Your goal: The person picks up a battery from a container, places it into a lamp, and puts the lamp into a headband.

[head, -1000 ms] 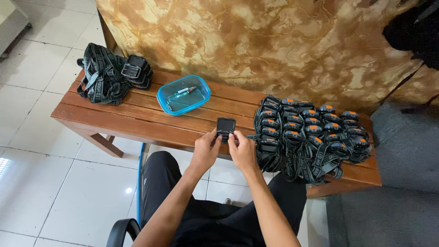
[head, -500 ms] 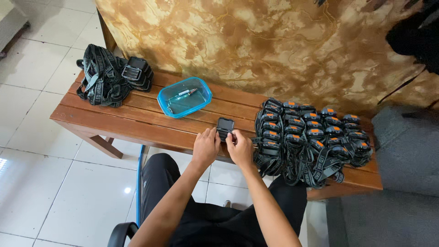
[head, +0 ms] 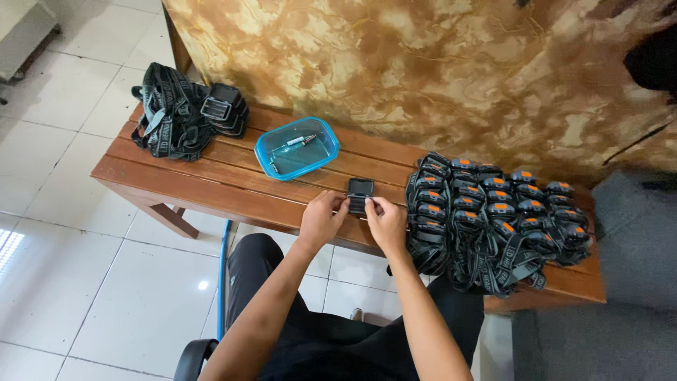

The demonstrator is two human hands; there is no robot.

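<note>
A wooden bench [head: 211,180] carries all items and stands against the wall behind it. At its left end lies a heap of headlamp straps [head: 168,120], with a stack of lamp housings [head: 224,109] touching its right side. A lidless plastic container [head: 297,148] sits right of these, near the back edge, holding a pen-like tool [head: 297,140]. A single lamp housing [head: 360,194] rests near the front edge, right of the container, between the left hand [head: 321,219] and right hand [head: 386,222]. A pile of headlamps [head: 493,215] covers the right end.
</note>
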